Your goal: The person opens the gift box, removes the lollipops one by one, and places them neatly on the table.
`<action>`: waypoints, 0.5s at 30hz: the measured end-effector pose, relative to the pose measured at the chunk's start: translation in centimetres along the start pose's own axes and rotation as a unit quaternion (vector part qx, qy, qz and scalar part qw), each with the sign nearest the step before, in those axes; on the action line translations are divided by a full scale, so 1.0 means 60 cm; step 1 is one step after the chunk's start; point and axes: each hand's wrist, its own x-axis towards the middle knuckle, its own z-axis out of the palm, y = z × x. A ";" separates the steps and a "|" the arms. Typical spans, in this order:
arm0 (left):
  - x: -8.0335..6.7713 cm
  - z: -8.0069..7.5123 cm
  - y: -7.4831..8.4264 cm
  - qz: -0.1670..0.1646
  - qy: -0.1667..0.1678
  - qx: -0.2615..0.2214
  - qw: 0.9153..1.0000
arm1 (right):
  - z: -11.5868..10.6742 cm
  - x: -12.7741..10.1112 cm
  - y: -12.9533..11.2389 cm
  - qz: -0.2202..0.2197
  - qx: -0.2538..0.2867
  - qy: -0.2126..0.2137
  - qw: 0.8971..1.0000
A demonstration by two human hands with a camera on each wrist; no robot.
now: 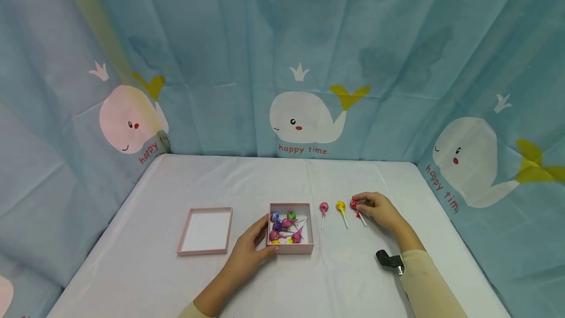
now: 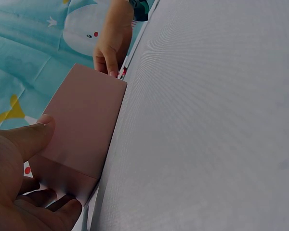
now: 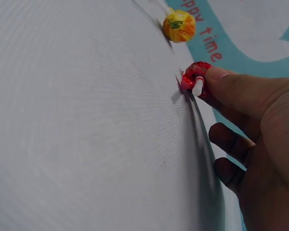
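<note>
A pink open box (image 1: pixel 291 249) with several wrapped lollipops (image 1: pixel 287 222) inside stands on the white table. My left hand (image 1: pixel 247 254) grips its left front corner, the thumb on the front wall and the fingers along the left side, as the left wrist view also shows on the pink wall (image 2: pixel 82 120). To the right, my right hand (image 1: pixel 381 211) pinches a red lollipop (image 3: pixel 195 77) by its wrapped head between thumb and finger, low over the table. A yellow lollipop (image 1: pixel 341 206) and a pink lollipop (image 1: pixel 324 207) lie left of it, sticks pointing toward me.
The shallow box lid (image 1: pixel 205 232), pink-rimmed and white inside, lies left of the box. A black device (image 1: pixel 389 260) is at the right wrist, by the sleeve. Blue curtains (image 1: pixel 212 63) with whale prints enclose the table's back and sides.
</note>
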 end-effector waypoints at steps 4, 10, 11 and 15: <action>0.001 -0.001 0.002 -0.001 -0.001 -0.002 1.000 | -0.001 0.000 0.000 -0.005 0.006 0.000 1.000; 0.001 -0.001 0.002 0.003 -0.002 -0.007 1.000 | -0.006 -0.002 -0.005 -0.008 0.011 0.009 1.000; 0.001 0.000 0.002 0.003 -0.002 -0.006 1.000 | -0.007 -0.003 -0.007 -0.006 0.010 0.011 1.000; 0.001 -0.001 0.005 -0.002 0.000 -0.001 1.000 | -0.012 -0.004 -0.015 -0.004 0.006 0.023 1.000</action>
